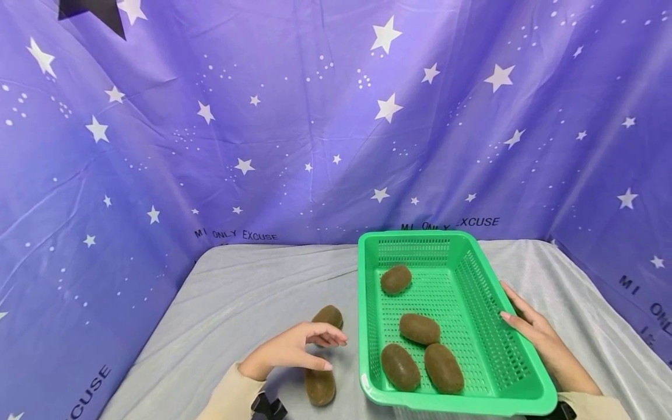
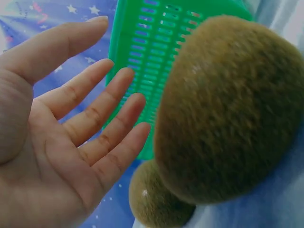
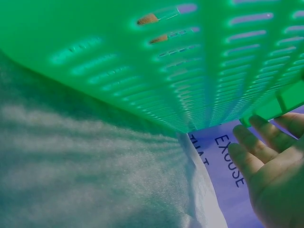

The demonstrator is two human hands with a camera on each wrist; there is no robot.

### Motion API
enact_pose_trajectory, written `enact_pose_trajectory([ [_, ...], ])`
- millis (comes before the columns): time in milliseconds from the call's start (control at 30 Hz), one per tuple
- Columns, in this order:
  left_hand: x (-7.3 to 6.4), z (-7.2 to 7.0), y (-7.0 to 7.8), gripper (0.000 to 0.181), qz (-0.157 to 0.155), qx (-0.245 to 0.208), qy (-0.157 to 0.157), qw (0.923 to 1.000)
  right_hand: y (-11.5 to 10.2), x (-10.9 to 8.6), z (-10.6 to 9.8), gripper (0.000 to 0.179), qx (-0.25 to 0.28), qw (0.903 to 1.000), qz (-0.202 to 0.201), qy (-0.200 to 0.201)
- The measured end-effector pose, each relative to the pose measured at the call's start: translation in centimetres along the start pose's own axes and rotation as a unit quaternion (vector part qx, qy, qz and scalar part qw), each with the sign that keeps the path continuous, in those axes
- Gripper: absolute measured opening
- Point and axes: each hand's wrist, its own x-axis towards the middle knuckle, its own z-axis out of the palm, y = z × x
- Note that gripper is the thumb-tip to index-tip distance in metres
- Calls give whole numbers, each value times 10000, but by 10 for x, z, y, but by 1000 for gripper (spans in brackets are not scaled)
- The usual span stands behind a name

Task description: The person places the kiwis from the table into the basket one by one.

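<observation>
A green plastic basket with slotted walls holds several brown, fuzzy kiwis, one kiwi lying toward its far end. My left hand hovers over the cloth left of the basket, fingers spread and holding nothing. Around it lie two more kiwis: one kiwi just beyond the fingers, the other kiwi partly under the thumb. In the left wrist view, a large kiwi sits beside the open palm. My right hand holds the basket's right rim, thumb on top and fingers underneath outside.
A grey cloth covers the table. Purple star-printed curtains hang behind and on both sides, meeting the table's edges. Dark straps sit at both wrists, the left strap near the table's front.
</observation>
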Motion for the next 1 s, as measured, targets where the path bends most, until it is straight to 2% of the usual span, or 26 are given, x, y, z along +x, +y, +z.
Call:
enact_pose_trajectory([
  [233, -8, -2, -10, 43, 168, 101, -314, 9993, -1, 0, 0, 59, -11, 10000, 81, 33],
  [467, -13, -2, -18, 45, -322, -99, -641, 9974, 0, -2, 1, 59, 197, 9997, 122, 54],
  [667, -16, -3, -21, 48, -327, 98, -746, 9966, 0, -1, 1, 59, 14, 9999, 131, 55],
  [800, -17, -2, -23, 48, -429, 80, -758, 9962, 0, -2, -1, 59, 111, 9996, 257, 44],
  [1000, -19, -2, -22, 48, -819, 76, -963, 9920, -2, -2, 0, 59, 184, 9993, 332, 42],
])
